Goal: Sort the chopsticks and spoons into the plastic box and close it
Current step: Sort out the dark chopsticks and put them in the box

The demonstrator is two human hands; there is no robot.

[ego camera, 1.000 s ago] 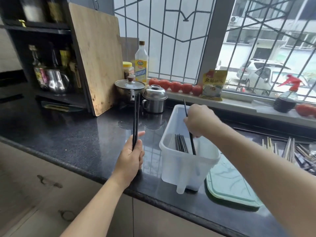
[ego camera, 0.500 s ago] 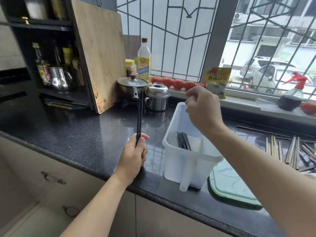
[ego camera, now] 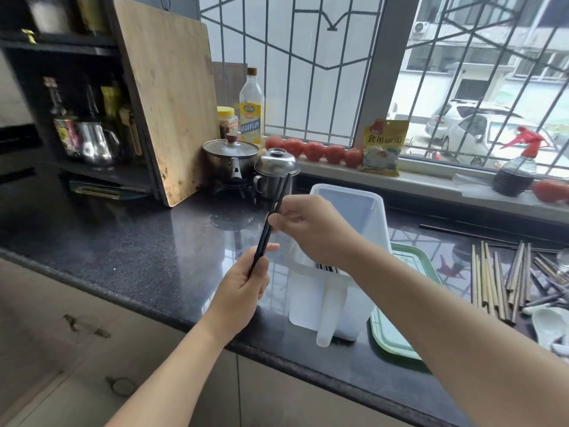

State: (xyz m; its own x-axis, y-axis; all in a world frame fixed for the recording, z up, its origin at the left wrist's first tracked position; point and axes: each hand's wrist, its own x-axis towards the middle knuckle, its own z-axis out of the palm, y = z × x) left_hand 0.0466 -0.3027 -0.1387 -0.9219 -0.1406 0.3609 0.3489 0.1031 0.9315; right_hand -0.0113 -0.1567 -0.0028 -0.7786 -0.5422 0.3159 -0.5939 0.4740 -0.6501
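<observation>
My left hand (ego camera: 243, 283) grips the black chopsticks (ego camera: 271, 223) near their lower end; farther up, my right hand (ego camera: 303, 224) pinches them, left of the plastic box (ego camera: 348, 211) on the desk (ego camera: 138, 241). If I transfer them carelessly, one could slip onto the desk.

We read two printed labels, both at the far side by the window. The yellow packet (ego camera: 383, 149) leaning on the sill carries the dark characters 食用碱面 across its upper part. The tall bottle (ego camera: 252, 107) standing left of it, behind the pots, has a yellow label with 精制料酒 in a band across it; the smaller print on both is too blurred for us to read.
</observation>
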